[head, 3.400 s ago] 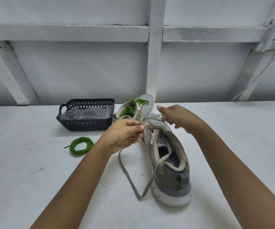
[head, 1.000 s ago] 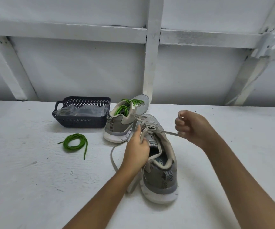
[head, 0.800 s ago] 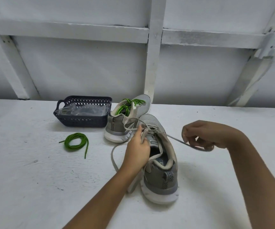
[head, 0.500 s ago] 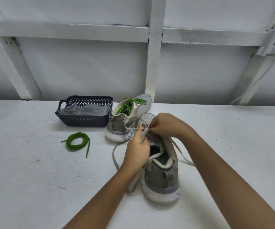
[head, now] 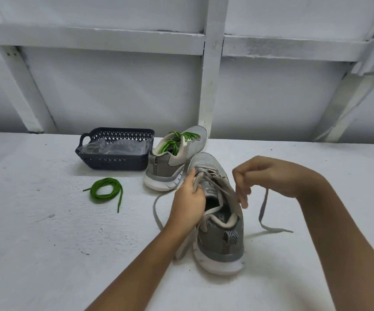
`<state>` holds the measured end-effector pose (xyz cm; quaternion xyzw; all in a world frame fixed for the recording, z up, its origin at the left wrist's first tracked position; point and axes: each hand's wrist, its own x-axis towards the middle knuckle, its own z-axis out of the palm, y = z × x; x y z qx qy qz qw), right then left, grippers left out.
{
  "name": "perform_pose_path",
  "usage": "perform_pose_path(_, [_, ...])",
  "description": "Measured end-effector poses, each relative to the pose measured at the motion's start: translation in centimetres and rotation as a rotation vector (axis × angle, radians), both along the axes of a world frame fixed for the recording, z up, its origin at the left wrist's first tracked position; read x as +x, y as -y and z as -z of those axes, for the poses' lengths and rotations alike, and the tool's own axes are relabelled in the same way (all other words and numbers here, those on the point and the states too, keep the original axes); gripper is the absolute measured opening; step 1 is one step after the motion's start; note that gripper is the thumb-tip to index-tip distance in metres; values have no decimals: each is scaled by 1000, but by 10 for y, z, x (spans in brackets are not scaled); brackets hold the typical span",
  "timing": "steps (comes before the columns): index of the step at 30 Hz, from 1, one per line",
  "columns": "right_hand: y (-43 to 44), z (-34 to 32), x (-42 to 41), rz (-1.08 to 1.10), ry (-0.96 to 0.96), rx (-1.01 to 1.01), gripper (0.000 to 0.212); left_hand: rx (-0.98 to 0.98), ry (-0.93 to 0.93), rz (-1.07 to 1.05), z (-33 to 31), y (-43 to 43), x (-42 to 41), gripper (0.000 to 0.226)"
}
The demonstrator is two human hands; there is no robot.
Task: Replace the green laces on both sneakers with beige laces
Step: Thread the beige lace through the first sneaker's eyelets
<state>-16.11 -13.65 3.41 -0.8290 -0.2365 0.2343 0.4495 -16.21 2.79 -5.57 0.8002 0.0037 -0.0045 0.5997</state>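
Head view, nearest first: my left hand [head: 188, 203] grips the left eyelet flap of the near grey knit sneaker with the white sole [head: 220, 241]. The shoe stands heel toward me on the white worktop [head: 47, 243]. I judge that grip is there to steady the shoe and keep its eyelets spread for threading. My right hand [head: 269, 176] has its fingers curled and blurred, and seems to pinch the flat beige lace [head: 262, 212], drawn sideways from the upper eyelets. One tail droops to the worktop on the right and the other end trails left of the shoe. Farther left lies a coiled green lace [head: 106, 190], set aside clear of the work. Just behind the near toe, the second grey sneaker [head: 170, 169] carries its green laces [head: 174, 142], not yet swapped. Beside it sits a dark perforated plastic basket [head: 114, 162] holding clear bags [head: 116, 147].
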Motion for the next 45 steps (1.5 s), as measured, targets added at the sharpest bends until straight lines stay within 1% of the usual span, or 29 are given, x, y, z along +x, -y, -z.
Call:
perform_pose_path(2, [-5,-2,-2,-13,6,-141,19,7,6,-5,1,0,0,51])
perform_pose_path(3, [-10,0,0,32,51,-180,22,11,7,-9,2,0,1,51])
perform_pose_path(4, [-16,4,4,103,134,-212,24,18,7,-9,3,0,1,51])
perform_pose_path(6, [-29,14,15,282,381,-310,19,32,6,-7,5,-1,3,51])
perform_pose_path(7, [-36,19,19,337,492,-400,15,30,6,-7,6,-1,4,52])
perform_pose_path(8, [-43,25,24,351,563,-494,16,23,5,-9,7,-2,4,52])
perform_pose_path(10, [-53,39,31,331,584,-668,26,15,3,-11,8,-2,5,52])
perform_pose_path(12, [-59,48,35,344,570,-786,33,17,14,-7,8,-2,6,51])
perform_pose_path(13, [-61,51,35,364,560,-813,33,20,19,-4,9,-2,6,51])
perform_pose_path(15, [-63,55,36,403,551,-802,31,25,22,-5,9,-2,7,51])
perform_pose_path(17, [-61,56,35,429,559,-752,27,25,26,-7,10,-1,7,51])
perform_pose_path(20, [-54,55,29,439,571,-616,21,31,33,-11,10,-1,7,50])
perform_pose_path(23, [-47,55,20,391,571,-466,16,36,36,-15,9,0,6,52])
perform_pose_path(26, [-42,54,15,343,550,-357,5,32,34,-14,8,1,6,52])
perform_pose_path(29, [-38,55,15,323,499,-280,18,33,33,-8,9,1,6,51])
perform_pose_path(31, [-37,53,15,333,468,-278,19,45,36,-10,8,1,6,51])
perform_pose_path(33, [-35,47,14,403,419,-260,17,61,34,-4,8,-1,6,50])
perform_pose_path(35, [-35,35,14,519,374,-191,22,75,37,13,6,-2,6,49])
perform_pose_path(37, [-35,19,15,657,260,-10,31,80,48,41,4,-3,5,50])
perform_pose_path(39, [-36,4,20,758,29,248,33,83,81,52,2,-5,5,50])
perform_pose_path(40, [-37,-4,22,766,-80,373,31,67,111,39,1,-5,4,45])
perform_pose_path(42, [-41,-18,24,717,-250,603,26,54,242,-38,0,-5,3,28])
perform_pose_path(43, [-45,-23,25,680,-315,707,23,78,326,-83,-2,-3,2,30])
perform_pose_path(44, [-48,-26,27,645,-371,790,20,132,386,-97,-5,-2,0,43])
perform_pose_path(45, [-52,-29,29,616,-418,854,17,207,408,-76,-9,1,-2,58])
